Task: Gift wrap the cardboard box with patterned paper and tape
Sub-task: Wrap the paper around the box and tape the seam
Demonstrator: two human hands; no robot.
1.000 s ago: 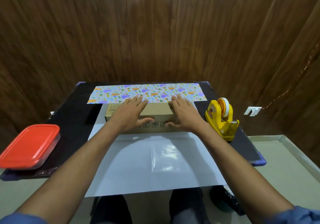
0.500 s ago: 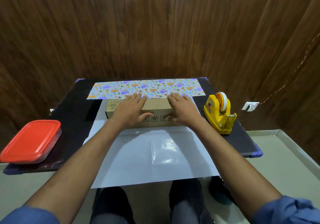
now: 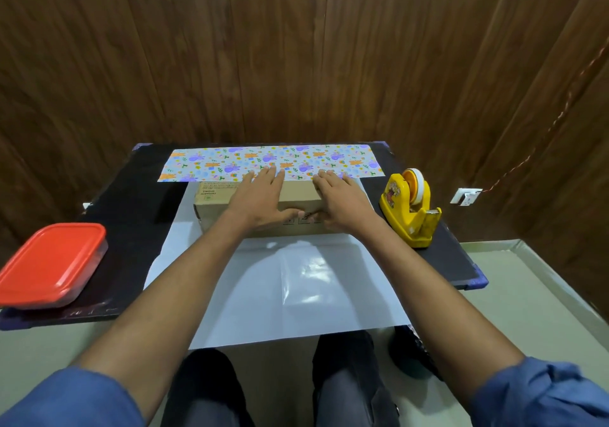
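Paper lies white side up on the counter, near edge hanging over toward my knees. My left hand and right hand rest flat on the box, fingers straight and spread, thumbs down the near face. Box sits on the paper's far part. Beyond the fingertips the patterned far strip shows. Dispenser right, red tub left. Early stage: nothing folded over the box, no tape on; wrapping, ends, taping all left, I judge.
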